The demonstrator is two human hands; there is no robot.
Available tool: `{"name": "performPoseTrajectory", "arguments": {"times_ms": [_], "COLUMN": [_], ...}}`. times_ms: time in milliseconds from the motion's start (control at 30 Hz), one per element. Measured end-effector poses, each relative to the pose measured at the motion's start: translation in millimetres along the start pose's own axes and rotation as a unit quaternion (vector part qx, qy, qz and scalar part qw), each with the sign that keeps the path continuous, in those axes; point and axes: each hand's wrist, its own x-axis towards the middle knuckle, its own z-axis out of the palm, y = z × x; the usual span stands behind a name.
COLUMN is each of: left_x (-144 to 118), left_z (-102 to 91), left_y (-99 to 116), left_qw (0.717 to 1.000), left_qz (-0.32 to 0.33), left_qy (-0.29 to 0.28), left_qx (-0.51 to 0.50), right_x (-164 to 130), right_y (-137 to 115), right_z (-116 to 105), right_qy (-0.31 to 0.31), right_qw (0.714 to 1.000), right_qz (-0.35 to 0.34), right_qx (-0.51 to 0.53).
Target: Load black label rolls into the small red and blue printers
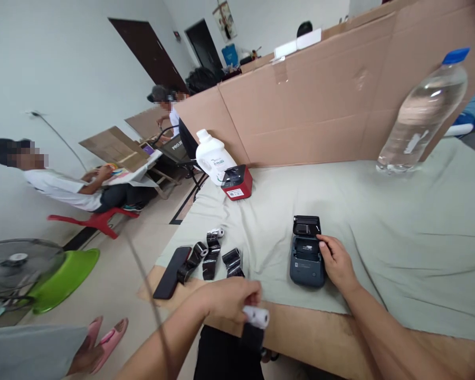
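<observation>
My left hand (235,296) is closed on a small white paper roll (257,316) with a dark strip hanging off it, over the table's front edge. My right hand (336,258) rests against the right side of a dark portable label printer (307,264), its fingertips near the hinge. The printer's lid (306,225) stands raised, and the compartment shows. Left of it lie several small rolls with black strips uncurled, among them one roll (233,262) just beyond my left hand and another (211,253). Next to these is a flat dark phone-like slab (173,272).
A red-and-black box-shaped device (237,184) stands before a white jug (214,153). A tall water bottle (423,116) stands at the back right, against a cardboard partition (309,116). A pale cloth (269,211) covers the table. People sit at the left; a fan (16,264) is near.
</observation>
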Motion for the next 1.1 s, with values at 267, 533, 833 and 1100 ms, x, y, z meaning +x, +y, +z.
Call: {"name": "performPoseTrajectory", "arguments": {"times_ms": [267,533,833,1100], "left_x": [101.0,133.8,141.9,142.8], "left_z": [-35.0,-37.8,-31.9,-21.6], "left_y": [48.5,45.5,45.7,37.3], "left_qw": [0.948,0.941,0.938,0.914], "left_qz": [0.188,0.146,0.132,0.184], "left_qy": [0.255,0.304,0.318,0.361], "left_qx": [-0.027,0.014,0.035,-0.013], "right_x": [-0.6,0.6,-2.5,-6.0], "right_y": [-1.2,-5.9,-4.3,-33.5], "right_z": [-1.0,-2.6,-3.3,-21.8], "right_qy": [-0.005,-0.001,-0.008,-0.02], "right_qw": [1.0,1.0,0.999,0.978], "right_qz": [0.0,-0.002,-0.002,-0.199], "right_qx": [0.007,0.006,0.031,-0.056]}}
